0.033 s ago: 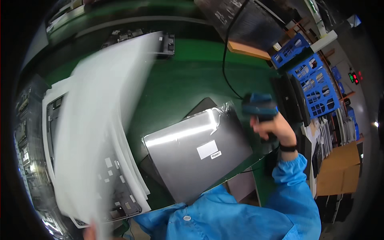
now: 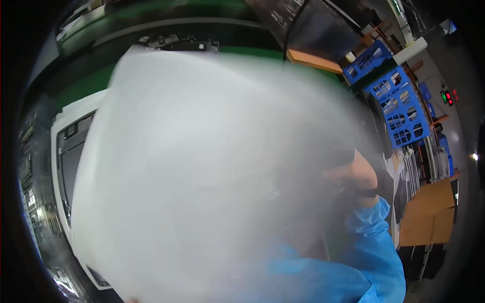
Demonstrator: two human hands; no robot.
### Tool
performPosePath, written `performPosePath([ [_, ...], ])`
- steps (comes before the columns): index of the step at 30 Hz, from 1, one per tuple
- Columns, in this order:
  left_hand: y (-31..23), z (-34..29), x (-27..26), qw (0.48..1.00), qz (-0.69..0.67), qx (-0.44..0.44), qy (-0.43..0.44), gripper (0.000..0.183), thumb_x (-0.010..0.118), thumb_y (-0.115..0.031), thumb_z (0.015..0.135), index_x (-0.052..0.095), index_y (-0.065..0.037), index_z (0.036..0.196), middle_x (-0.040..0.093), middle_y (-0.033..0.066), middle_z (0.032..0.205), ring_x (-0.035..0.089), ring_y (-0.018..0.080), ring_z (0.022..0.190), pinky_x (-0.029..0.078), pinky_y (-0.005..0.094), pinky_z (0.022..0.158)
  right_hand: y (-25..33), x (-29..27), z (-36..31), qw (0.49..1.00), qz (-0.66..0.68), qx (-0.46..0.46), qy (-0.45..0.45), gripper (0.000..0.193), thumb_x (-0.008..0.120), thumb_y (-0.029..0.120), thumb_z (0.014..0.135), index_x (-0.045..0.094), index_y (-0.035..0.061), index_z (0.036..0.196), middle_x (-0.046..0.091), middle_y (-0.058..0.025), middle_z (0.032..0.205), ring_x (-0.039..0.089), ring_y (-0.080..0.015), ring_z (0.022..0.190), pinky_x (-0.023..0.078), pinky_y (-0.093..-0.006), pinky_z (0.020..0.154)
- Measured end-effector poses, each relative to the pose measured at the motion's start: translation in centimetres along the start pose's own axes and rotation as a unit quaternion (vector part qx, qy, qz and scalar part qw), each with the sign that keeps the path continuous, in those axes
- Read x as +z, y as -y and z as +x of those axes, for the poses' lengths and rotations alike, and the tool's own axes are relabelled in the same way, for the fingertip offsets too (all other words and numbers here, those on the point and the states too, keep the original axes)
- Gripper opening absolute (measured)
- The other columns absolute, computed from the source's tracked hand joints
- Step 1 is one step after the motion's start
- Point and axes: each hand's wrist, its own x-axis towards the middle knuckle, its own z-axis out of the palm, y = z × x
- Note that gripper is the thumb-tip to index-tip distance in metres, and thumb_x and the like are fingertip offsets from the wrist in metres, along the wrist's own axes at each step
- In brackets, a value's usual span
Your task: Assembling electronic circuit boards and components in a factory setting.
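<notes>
A large white sheet [image 2: 177, 161], blurred by motion and partly see-through at its right side, spreads across most of the view. Only a fingertip of my left hand [image 2: 132, 301] shows at the lower edge, at the sheet's near corner, closed on it. My right hand [image 2: 357, 174] is on the right, its fingers veiled by the sheet; it grips a corded handheld scanner, seen plainly only in the earlier frame. Through the sheet, a small label [image 2: 273, 195] on the dark laptop lid is faintly visible. The rest of the lid is hidden.
Dark laptop casing parts [image 2: 76, 144] lie on white sheets at the left. Electronic parts [image 2: 177, 43] sit at the back of the green bench [image 2: 247, 52]. Blue plastic crates [image 2: 399, 111] and a cardboard box [image 2: 428, 214] stand at the right.
The white sheet has swept rightward from the left stack and now covers the laptop lid and scanner from view. My left hand has nearly left the picture; my right arm has barely moved.
</notes>
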Motion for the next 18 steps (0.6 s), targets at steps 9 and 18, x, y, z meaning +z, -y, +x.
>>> performPosePath([
  [9,12.7,-22.0,-6.0,0.907,0.230,-0.213,0.281,0.019,0.059,-0.005,0.097,0.064,0.002,0.113,0.066,0.0178,0.113,0.063,0.0356,0.101,0.052,0.0426,0.085,0.1,2.8,-1.2,0.955,-0.206,-0.132,0.169,0.024,0.084,0.009,0.072,0.065,-0.0042,0.079,0.066,-0.0149,0.066,0.057,-0.0249,0.053,0.047,-0.0379,0.055],
  [18,5.0,-10.5,-8.9,0.726,-0.050,-0.357,0.586,0.024,0.065,-0.023,0.091,0.069,0.000,0.095,0.068,0.0262,0.080,0.067,0.0432,0.072,0.055,0.0464,0.065,1.3,3.7,-3.1,0.983,-0.087,0.145,0.071,0.061,0.094,0.013,0.061,0.065,-0.0025,0.112,0.071,-0.0081,0.089,0.071,-0.0203,0.076,0.056,-0.0332,0.070],
])
